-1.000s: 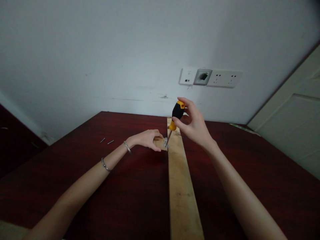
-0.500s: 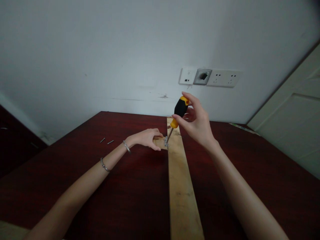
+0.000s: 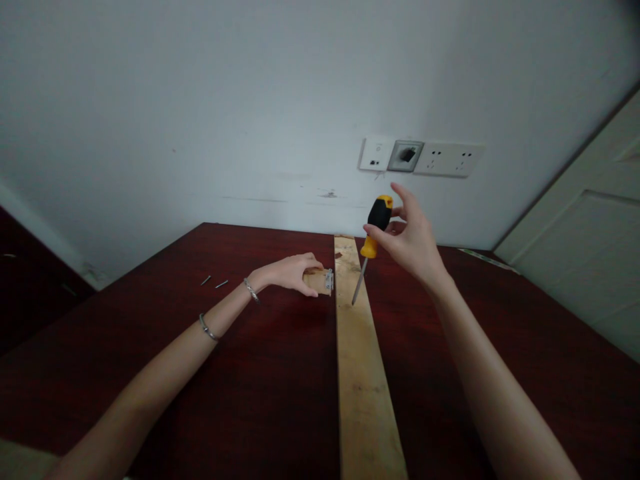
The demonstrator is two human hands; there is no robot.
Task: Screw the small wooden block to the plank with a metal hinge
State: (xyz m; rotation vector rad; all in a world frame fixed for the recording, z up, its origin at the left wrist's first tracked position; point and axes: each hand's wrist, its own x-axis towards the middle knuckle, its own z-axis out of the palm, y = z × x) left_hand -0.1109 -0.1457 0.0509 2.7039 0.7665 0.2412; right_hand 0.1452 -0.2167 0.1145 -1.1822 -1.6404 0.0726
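Note:
My right hand (image 3: 410, 243) grips a screwdriver (image 3: 373, 237) with a black and yellow handle, its shaft pointing down at a long pale wooden plank (image 3: 363, 373). The tip hovers at the plank's surface. My left hand (image 3: 290, 273) is closed on a small wooden block (image 3: 319, 281) with a metal hinge (image 3: 329, 280) on its right end. The block sits just left of the plank's edge, slightly raised off the dark red table (image 3: 250, 373).
Two loose screws (image 3: 214, 283) lie on the table at the far left. A row of wall sockets (image 3: 423, 157) hangs on the white wall behind. A pale door (image 3: 585, 227) stands at the right. Dark furniture (image 3: 30, 280) borders the left edge.
My right hand has carried the screwdriver to the right, away from the hinge, to over the plank. My left hand has lifted the block slightly.

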